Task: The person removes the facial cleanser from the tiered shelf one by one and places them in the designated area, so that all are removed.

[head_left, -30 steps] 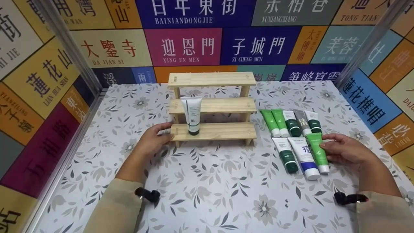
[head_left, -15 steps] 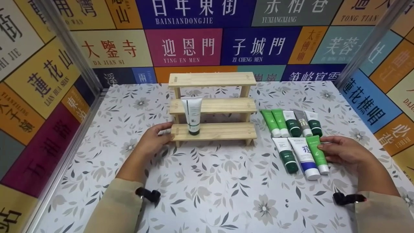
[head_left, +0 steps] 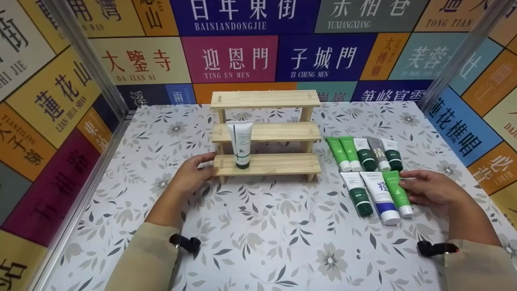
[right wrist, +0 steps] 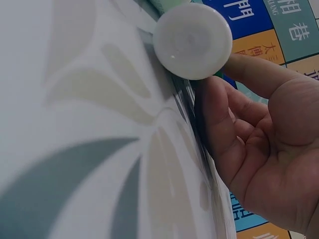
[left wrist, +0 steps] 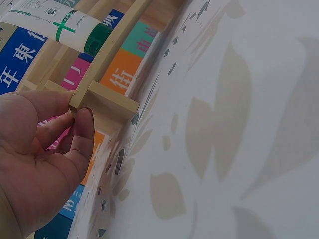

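At the left, my left hand (head_left: 196,173) pinches the end of the lowest step of a three-step wooden display rack (head_left: 282,163). The left wrist view shows thumb and fingers of that hand (left wrist: 47,157) around the board's corner. A white squeeze tube (head_left: 241,141) with a dark green cap stands upright on that step, near its left end. On the right, my right hand (head_left: 430,188) holds a bright green squeeze tube (head_left: 396,190) by its right side, at the end of the front row. In the right wrist view its white cap (right wrist: 192,42) faces the camera.
Beside the held tube lie a white-and-blue tube (head_left: 379,194) and a white-and-green tube (head_left: 356,192). Behind them is a row of several tubes, including a grey tube (head_left: 378,151) and a green tube (head_left: 337,151). Sign-covered panels (head_left: 230,58) border the leaf-patterned table (head_left: 258,242).
The green tube in my right hand has shifted slightly toward me, lining up with the front row. My left hand stays on the rack.
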{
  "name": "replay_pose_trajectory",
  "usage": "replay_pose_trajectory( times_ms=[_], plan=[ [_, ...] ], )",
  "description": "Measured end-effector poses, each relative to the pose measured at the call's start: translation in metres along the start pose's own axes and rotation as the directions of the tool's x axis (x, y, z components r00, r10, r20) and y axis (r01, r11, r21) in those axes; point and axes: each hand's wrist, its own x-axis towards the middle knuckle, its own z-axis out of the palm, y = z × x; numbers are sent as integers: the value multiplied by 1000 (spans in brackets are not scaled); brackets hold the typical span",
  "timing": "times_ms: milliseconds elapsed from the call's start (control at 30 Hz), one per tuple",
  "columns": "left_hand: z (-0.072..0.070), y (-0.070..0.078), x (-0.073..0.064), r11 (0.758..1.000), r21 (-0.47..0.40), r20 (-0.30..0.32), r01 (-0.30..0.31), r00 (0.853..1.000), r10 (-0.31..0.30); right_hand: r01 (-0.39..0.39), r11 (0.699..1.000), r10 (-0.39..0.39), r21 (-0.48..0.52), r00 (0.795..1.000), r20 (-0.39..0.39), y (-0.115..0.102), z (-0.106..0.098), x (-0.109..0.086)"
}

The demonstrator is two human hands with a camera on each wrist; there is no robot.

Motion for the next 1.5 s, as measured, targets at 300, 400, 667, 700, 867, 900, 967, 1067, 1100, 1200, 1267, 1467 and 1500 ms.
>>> replay_pose_trajectory(
  times_ms=[300, 400, 667, 700, 867, 900, 967, 1067, 1100, 1200, 1267, 1467, 1500],
  plan=[
    [0, 0, 0, 1000, 13, -3, 8, 1000, -8, 85, 996, -84, 33, 996, -9, -4, -2, -5],
    [0, 0, 0, 1000, 7, -2, 10, 1000, -10, 113, 993, -112, 21, 993, -24, -10, 1, -7],
    [-1, 0, -1, 1000, 12, 11, -15, 1000, 14, 283, 952, -272, 113, 957, -104, -39, 32, -15],
    [-1, 0, -1, 1000, 13, 12, -21, 1000, 21, 312, 944, -300, 111, 947, -115, -43, 38, -15],
    [-1, 1, -2, 999, 31, 9, -37, 999, 37, 416, 906, -406, 72, 906, -119, -62, 67, -16],
    [-1, 2, -2, 999, 33, 8, -34, 999, 34, 432, 899, -423, 69, 899, -116, -66, 72, -16],
    [0, 2, -2, 999, 35, 4, -27, 1000, 27, 464, 882, -455, 79, 884, -109, -74, 83, -15],
    [0, 2, -2, 999, 35, 4, -23, 1000, 23, 526, 841, -515, 127, 850, -109, -85, 99, -14],
    [0, 2, -2, 999, 36, 3, -24, 1000, 24, 540, 828, -529, 148, 841, -112, -89, 103, -14],
    [0, 2, -2, 999, 35, 3, -23, 1000, 23, 583, 790, -572, 189, 812, -114, -99, 117, -12],
    [0, 1, -1, 999, 37, 4, -21, 1000, 21, 605, 776, -594, 177, 796, -116, -105, 126, -11],
    [0, 1, 0, 999, 36, -5, 17, 1000, -17, 642, 747, -633, 174, 767, -110, -123, 155, -6],
    [0, 2, 0, 999, 35, -9, 25, 1000, -25, 645, 742, -637, 181, 763, -107, -125, 159, -5]
  ],
)
